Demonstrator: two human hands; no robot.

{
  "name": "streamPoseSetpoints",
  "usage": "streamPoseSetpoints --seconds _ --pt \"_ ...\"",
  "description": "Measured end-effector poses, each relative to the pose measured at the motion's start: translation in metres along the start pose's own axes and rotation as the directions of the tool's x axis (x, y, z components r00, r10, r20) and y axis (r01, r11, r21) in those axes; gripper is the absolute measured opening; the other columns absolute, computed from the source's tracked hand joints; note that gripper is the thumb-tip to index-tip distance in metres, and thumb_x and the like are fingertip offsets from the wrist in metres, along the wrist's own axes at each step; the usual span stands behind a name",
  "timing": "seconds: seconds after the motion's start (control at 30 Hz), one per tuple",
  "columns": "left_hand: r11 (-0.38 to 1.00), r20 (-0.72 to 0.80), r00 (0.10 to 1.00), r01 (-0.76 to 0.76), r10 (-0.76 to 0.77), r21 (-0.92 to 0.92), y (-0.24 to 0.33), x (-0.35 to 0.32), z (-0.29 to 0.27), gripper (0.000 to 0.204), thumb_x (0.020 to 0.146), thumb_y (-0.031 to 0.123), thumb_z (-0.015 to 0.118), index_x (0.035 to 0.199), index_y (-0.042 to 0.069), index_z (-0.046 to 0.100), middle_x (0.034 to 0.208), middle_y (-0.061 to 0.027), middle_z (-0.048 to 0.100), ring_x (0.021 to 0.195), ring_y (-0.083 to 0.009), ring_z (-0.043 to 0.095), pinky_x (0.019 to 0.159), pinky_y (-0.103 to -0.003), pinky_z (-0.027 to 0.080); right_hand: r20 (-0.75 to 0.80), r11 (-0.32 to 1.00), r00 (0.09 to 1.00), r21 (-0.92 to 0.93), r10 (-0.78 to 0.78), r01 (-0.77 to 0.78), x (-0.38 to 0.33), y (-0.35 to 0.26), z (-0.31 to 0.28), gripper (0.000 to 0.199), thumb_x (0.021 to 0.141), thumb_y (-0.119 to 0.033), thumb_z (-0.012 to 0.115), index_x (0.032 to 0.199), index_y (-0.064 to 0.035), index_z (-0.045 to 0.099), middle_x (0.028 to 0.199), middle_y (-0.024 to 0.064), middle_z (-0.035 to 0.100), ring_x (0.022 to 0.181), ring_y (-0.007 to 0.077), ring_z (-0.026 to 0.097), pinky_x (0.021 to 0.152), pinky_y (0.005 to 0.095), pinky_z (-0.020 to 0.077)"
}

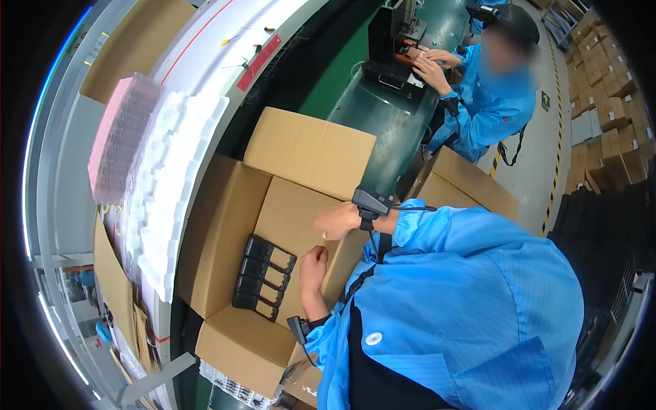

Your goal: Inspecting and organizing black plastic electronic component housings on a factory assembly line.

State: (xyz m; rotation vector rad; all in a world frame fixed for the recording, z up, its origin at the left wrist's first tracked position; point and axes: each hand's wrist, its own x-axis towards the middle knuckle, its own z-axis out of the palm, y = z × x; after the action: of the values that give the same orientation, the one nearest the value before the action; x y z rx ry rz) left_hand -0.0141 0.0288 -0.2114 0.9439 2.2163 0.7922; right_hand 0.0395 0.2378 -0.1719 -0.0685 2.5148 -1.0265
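A large cardboard carton (294,208) stands in front of me with its flaps spread. Inside, against its left side, lies a row of black plastic holders (260,277) with open frames. My left hand (314,268) is over the carton by its near wall, fingers curled together; whatever may be in them is hidden. Just beyond it, my right hand (337,221) hangs over the carton with its back showing. Its fingers are blurred and partly hidden. Both wrists carry small black devices, the right one (371,203) trailing a cable.
White foam trays (178,184) and a pink bubble-wrap stack (121,137) lie on the left bench. A co-worker in blue (488,102) handles parts at a black machine (393,51) on the green bench. Another carton (465,181) stands beyond my right arm; stacked boxes (601,96) line the far right.
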Motion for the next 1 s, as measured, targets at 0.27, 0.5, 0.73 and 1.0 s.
streamPoseSetpoints --seconds 0.27,0.5,0.73,1.0 --pt "0.998 0.01 0.999 0.032 -0.031 -0.048 -0.003 -0.005 -0.004 0.021 0.093 0.014 0.06 0.101 -0.002 0.072 0.088 -0.0269 0.069 0.084 -0.0406 0.071 0.075 -0.044 0.053 -0.06 0.994 0.995 -0.072 0.081 -0.085 -0.003 -0.01 -0.001 0.024 0.077 -0.009 0.057 0.081 0.0132 0.066 0.076 0.0284 0.066 0.071 0.0448 0.067 0.062 0.0544 0.0524" --pt "0.999 -0.003 1.0 -0.012 0.012 -0.046 -0.005 -0.004 0.003 0.021 0.093 0.014 0.06 0.101 -0.002 0.072 0.091 -0.0276 0.069 0.087 -0.0422 0.07 0.076 -0.045 0.054 0.008 0.981 0.988 -0.119 0.155 -0.153 -0.01 -0.017 -0.002 0.023 0.077 -0.009 0.058 0.082 0.0104 0.069 0.082 0.0268 0.069 0.078 0.0451 0.069 0.069 0.0537 0.0549" --pt "0.995 0.017 0.999 0.035 -0.033 -0.092 -0.016 -0.003 0.009 0.023 0.094 0.016 0.06 0.102 -0.002 0.072 0.091 -0.0271 0.07 0.086 -0.0425 0.07 0.076 -0.046 0.054 0.001 0.974 0.992 -0.191 0.122 -0.12 -0.002 -0.008 0.011 0.023 0.077 -0.009 0.057 0.082 0.0082 0.071 0.082 0.0261 0.069 0.077 0.0456 0.068 0.067 0.053 0.0549" --pt "0.999 0.01 1.0 0.009 -0.008 -0.045 -0.007 0.002 -0.006 0.02 0.093 0.013 0.061 0.102 -0.003 0.071 0.089 -0.0247 0.071 0.084 -0.0368 0.071 0.076 -0.041 0.054 -0.049 0.995 0.997 -0.087 0.052 -0.057 0.0 -0.01 -0.007 0.02 0.076 -0.008 0.059 0.078 0.0104 0.068 0.07 0.0282 0.064 0.071 0.0469 0.066 0.061 0.0536 0.0506"
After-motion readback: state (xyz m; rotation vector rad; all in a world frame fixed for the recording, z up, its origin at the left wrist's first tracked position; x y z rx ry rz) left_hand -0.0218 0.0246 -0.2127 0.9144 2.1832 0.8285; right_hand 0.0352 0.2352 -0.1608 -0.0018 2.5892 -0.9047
